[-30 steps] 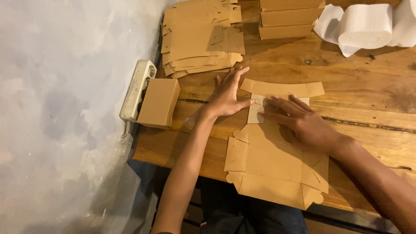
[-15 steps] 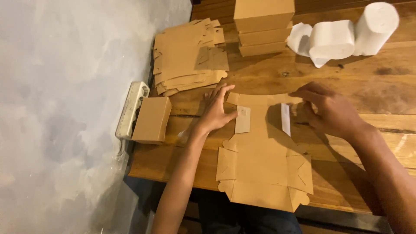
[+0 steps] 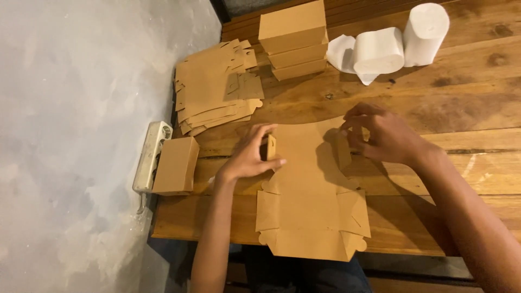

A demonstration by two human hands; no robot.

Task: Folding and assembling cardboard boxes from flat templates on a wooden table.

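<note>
On a wooden desk [image 3: 461, 108], the left hand [image 3: 251, 158] and right hand [image 3: 380, 135] are each pinching up a side flap of a flat brown cardboard box blank [image 3: 309, 206], fingers curled closed around the flaps.

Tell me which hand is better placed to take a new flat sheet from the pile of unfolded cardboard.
Probably the left hand. It holds the left flap of the box blank, on the same side as the pile of flat sheets. The right hand grips the right flap, so it would have to cross over the blank.

A flat brown cardboard box blank [image 3: 309, 201] is lying unfolded on the wooden table's near edge, its two far side flaps standing up.
</note>
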